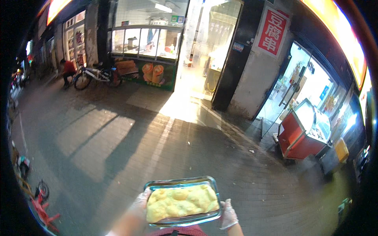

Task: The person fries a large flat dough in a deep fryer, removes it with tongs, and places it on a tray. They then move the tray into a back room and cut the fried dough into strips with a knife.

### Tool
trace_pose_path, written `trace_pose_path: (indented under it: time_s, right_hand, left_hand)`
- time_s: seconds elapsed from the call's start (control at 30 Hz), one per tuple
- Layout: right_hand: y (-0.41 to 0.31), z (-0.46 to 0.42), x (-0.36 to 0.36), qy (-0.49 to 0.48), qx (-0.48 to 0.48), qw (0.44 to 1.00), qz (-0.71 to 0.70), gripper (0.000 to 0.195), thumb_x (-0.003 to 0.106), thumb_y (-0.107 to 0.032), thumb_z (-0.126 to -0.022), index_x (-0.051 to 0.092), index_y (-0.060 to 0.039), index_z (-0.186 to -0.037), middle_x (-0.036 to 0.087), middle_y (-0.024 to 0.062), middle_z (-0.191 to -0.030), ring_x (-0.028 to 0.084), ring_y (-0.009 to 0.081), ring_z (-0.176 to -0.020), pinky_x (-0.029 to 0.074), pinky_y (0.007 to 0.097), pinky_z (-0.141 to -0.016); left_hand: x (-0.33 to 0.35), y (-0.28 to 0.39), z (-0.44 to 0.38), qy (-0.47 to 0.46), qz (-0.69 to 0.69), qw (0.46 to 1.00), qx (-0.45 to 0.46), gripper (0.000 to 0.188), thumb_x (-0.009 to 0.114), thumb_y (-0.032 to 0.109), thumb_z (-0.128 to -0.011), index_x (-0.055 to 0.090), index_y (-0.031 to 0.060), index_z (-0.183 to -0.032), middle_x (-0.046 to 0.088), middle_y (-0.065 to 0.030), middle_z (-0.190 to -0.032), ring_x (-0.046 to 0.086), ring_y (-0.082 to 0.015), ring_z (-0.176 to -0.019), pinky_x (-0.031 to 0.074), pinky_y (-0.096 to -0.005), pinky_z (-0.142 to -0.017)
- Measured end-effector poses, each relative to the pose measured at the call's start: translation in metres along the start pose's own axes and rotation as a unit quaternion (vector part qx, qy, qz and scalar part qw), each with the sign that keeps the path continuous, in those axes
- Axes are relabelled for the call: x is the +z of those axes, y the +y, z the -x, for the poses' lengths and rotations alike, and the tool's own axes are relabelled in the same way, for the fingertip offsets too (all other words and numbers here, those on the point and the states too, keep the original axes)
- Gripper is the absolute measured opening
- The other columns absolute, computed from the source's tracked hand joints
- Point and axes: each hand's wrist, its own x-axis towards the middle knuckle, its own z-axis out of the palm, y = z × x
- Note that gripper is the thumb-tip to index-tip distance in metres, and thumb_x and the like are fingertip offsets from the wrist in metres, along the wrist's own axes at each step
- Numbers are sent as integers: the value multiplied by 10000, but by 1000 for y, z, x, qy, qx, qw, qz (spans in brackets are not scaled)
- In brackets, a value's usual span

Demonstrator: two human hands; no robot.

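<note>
A rectangular clear glass baking dish (217, 193) is held level at the bottom centre, in front of my body. In it lies a pale yellow, bumpy mass of dough or baked food (183, 202), spread over most of the dish. My left hand (139, 203), in a thin clear plastic glove, grips the dish's left end. At the right end my right hand (229, 214), gloved the same way, holds the rim with its thumb up. The fingers under the dish are hidden. Part of a red checked garment (186, 230) shows below the dish.
Paved ground (177, 147) stretches ahead to a lit doorway (203, 53). A red display cart (301, 138) stands right, by a glass door. Far left, a person in red (68, 67) sits near a bicycle (94, 76); a red stool-like object (44, 209) is lower left.
</note>
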Motion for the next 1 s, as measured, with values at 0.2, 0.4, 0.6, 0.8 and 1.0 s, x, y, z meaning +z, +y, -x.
trace_pose_path:
  time_s: [0.2, 0.4, 0.6, 0.8, 1.0]
  right_hand:
    - [-171, -200, 83, -38, -96, 994, 16, 727, 282, -677, -1017, 620, -69, -1227, 691, -6, -876, 606, 119, -642, 475, 273, -512]
    - [-352, -442, 222, -17, -141, 983, 119, 515, 381, -535, -1054, 652, -99, -1027, 648, -12, -807, 590, 125, -614, 484, 284, -511]
    - [-463, -703, 357, -74, -55, 995, 29, 373, 483, -407, -1037, 652, -79, -988, 639, 1, -853, 589, 140, -714, 493, 309, -651]
    - [-595, -894, 496, -94, -73, 993, -20, 360, 454, -349, -1057, 655, -53, -1013, 700, 67, -903, 672, 179, -765, 564, 331, -696]
    - [-741, -1125, 550, -161, -138, 977, -18, 362, 493, -409, -1053, 627, -89, -949, 661, 34, -806, 652, 164, -664, 570, 325, -623]
  left_hand:
    - [59, 121, -272, -24, -89, 994, 52, 592, 422, 517, -1044, 549, 28, -1351, 641, -134, -1309, 639, -268, -1160, 516, -434, -1015]
    - [102, 256, -485, 22, 44, 998, 37, 693, 530, 583, -961, 534, 36, -1387, 608, -157, -1362, 595, -302, -1232, 461, -481, -1073]
    - [147, 437, -651, -30, 106, 992, 58, 810, 608, 629, -881, 514, 30, -1418, 575, -175, -1409, 564, -330, -1274, 420, -505, -1109]
    - [131, 627, -888, -6, 20, 997, 78, 792, 613, 601, -897, 524, -12, -1390, 593, -185, -1379, 582, -305, -1257, 440, -459, -1090]
    - [181, 808, -1118, -27, -56, 997, -53, 751, 605, 559, -931, 539, -61, -1350, 622, -194, -1334, 610, -268, -1227, 472, -398, -1060]
